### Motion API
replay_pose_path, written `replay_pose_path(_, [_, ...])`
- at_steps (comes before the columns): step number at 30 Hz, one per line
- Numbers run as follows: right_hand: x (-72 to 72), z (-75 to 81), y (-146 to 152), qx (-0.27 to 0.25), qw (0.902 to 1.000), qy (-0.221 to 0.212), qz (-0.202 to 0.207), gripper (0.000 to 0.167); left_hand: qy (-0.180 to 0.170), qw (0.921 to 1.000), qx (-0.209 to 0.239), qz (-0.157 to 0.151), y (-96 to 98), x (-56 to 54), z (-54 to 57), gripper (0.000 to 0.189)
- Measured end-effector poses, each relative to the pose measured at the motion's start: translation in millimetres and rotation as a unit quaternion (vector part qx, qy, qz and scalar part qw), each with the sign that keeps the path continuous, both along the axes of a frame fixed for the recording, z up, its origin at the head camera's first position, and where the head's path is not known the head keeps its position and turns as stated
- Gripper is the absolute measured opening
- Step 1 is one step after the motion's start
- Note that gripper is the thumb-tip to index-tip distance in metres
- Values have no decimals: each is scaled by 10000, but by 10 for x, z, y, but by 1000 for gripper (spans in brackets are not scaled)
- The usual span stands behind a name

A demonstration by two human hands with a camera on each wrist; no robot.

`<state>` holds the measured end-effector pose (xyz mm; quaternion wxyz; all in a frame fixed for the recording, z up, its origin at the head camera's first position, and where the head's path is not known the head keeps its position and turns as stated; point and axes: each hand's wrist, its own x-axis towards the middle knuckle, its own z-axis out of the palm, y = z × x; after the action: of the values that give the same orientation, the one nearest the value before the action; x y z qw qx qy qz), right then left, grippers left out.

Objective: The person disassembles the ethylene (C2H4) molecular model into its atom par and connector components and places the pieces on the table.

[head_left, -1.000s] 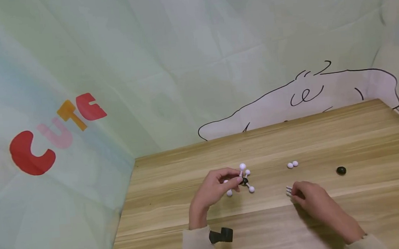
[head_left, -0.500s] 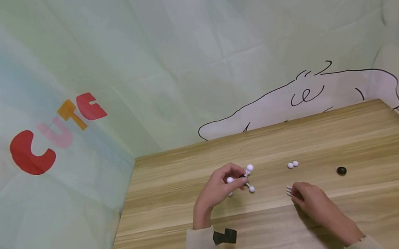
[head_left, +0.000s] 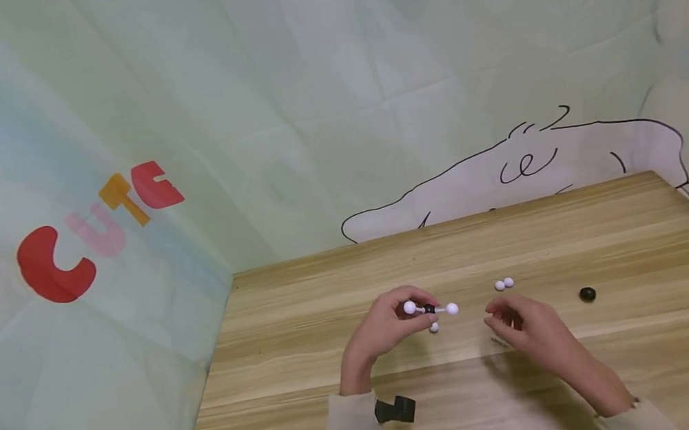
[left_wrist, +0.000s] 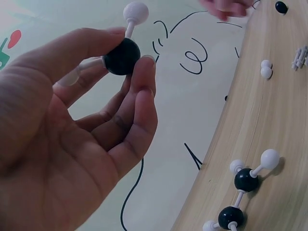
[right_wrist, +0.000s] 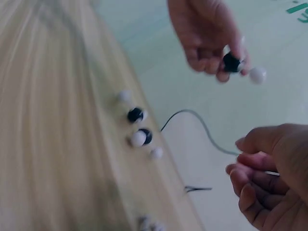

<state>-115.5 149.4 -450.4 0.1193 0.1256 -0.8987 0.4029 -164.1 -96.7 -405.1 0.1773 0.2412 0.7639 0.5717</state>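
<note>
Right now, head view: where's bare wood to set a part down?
Free: tabletop between the left hand and the table's left edge; strip between the white ball pair and the back edge; patch right of the lone black ball. Crowded: around both hands, ball-and-stick model by the left, loose sticks by the right hand.

Soft, even light; faint shadows on the table (head_left: 293,324); right wrist view blurred.

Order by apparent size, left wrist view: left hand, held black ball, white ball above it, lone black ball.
left hand
held black ball
white ball above it
lone black ball
Nearness makes true sizes unsure.
</note>
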Motion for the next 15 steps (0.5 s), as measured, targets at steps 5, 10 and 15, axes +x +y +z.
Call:
replay_pose_path(5, [20, 148, -130, -613, 9946, 605, 573, 19, 10, 9999, -100, -137, 56, 1, 14, 19])
replay_pose_path(10, [43, 211, -224, -884, 9900, 719, 829, 24, 118, 9990, -292, -332, 93, 19, 26, 11])
replay_pose_path(15, [41, 225, -247, -957, 9893, 670, 872, 22, 96, 9984, -201, -523, 88, 28, 27, 10])
